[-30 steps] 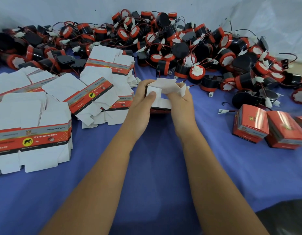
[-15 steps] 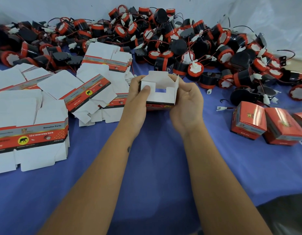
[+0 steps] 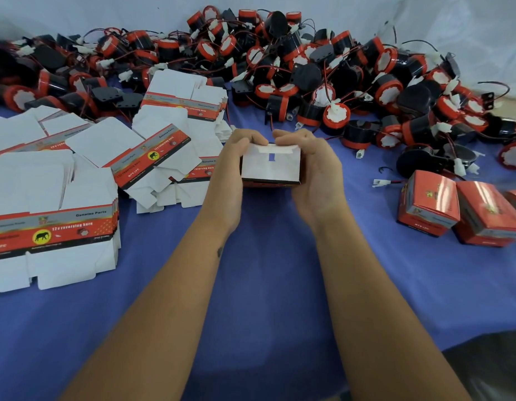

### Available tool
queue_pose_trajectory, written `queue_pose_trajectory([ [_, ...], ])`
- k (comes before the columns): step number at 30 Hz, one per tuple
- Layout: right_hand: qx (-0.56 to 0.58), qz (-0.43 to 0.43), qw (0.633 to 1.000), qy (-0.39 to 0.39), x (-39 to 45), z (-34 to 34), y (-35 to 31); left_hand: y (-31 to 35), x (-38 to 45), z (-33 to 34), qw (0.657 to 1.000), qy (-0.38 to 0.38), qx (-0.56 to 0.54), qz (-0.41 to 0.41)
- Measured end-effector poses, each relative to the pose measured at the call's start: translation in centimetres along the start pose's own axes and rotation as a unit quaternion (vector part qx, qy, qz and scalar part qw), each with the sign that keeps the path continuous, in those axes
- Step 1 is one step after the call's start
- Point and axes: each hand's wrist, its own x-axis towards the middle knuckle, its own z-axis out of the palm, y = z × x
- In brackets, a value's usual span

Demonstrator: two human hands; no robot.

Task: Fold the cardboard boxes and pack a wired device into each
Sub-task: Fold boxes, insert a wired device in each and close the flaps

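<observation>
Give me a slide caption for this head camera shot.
Both hands, left hand and right hand, grip a half-folded box between flat cartons and finished boxes.

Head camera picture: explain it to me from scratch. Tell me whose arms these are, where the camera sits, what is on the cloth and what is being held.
There is no machine here. A person wears a camera on the head, so it looks forward and down along their own bare arms.

The left hand and right hand grip a small cardboard box from either side, its white flaps folded in toward each other.

It is held above a blue cloth. To the left lie stacks of flat unfolded boxes, white with a red printed band. Across the back is a big heap of black and red wired devices. To the right stand finished red boxes, closed.

Whether the held box has a device inside cannot be seen.
</observation>
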Motion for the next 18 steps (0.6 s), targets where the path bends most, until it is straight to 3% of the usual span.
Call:
queue_pose_trajectory([
  [5, -0.084, -0.038, 0.996, -0.017, -0.1, -0.1, 0.6, -0.3, -0.2, -0.1, 0.999, -0.007, 0.050, -0.004],
  [13, -0.149, -0.054, 0.987, 0.035, 0.2, -0.4, 1.0, -0.5, -0.1, -0.3, 0.999, 0.018, 0.025, -0.033],
  [18, -0.274, -0.128, 0.950, 0.077, -0.1, -0.1, 1.2, -0.7, -0.1, -0.3, 0.994, 0.073, 0.086, 0.001],
])
